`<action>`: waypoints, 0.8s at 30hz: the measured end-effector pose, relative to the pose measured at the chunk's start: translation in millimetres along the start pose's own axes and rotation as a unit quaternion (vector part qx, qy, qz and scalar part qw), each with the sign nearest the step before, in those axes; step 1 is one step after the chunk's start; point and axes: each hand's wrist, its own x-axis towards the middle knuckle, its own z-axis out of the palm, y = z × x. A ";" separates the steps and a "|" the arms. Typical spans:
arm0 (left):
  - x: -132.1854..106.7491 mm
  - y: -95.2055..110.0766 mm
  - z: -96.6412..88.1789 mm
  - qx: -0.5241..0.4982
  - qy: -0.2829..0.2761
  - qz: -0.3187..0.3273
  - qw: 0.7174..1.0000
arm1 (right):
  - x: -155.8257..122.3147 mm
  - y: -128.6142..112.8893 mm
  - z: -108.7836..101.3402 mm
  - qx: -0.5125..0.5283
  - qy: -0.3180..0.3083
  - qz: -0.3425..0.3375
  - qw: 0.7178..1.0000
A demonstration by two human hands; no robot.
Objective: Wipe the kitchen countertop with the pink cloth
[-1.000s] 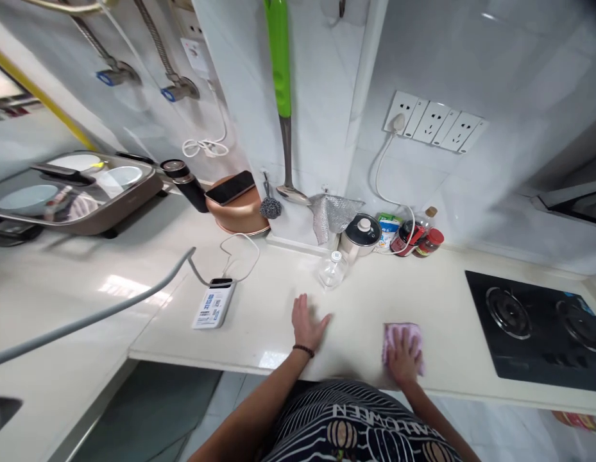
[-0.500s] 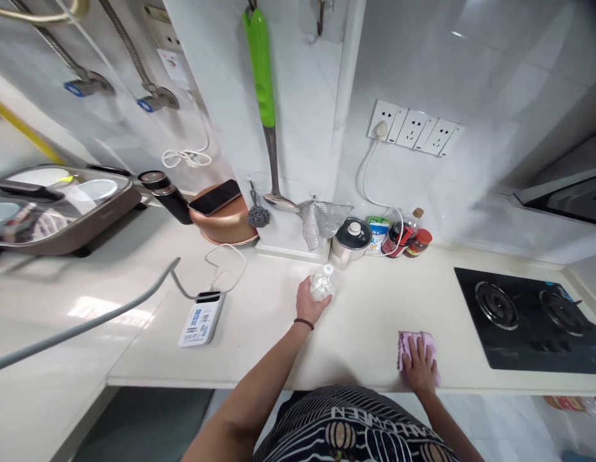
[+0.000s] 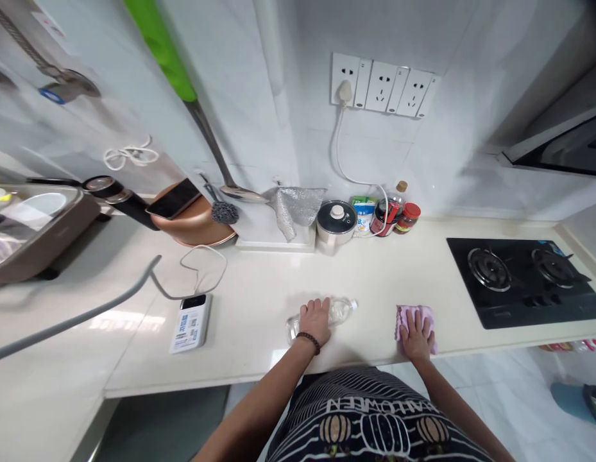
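A clear plastic bottle (image 3: 340, 310) with a white cap lies on its side on the pale counter, cap end pointing right. My left hand (image 3: 315, 321) is wrapped over the bottle's middle and hides that part of it; a beaded bracelet circles the wrist. To the right, a folded pink cloth (image 3: 402, 316) is spread near the counter's front edge. My right hand (image 3: 417, 335) rests flat on the cloth with its fingers apart, pressing it to the counter.
A small lidded pot (image 3: 334, 231) and several jars (image 3: 407, 218) stand along the wall. At right sits a black gas stove (image 3: 523, 282). On the left are a white power bank (image 3: 190, 324) with a grey cable, a copper-coloured pan (image 3: 196, 224) and a drying rack (image 3: 69, 234).
The bottle has gone from upright to lying on its side, nearer to me, with my left hand on it. My right hand stays on the cloth. The camera view has turned right.
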 end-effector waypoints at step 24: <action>170.2 105.4 22.4 -0.466 0.090 0.010 0.880 | 16.4 27.2 12.3 -0.027 -0.001 -0.113 0.993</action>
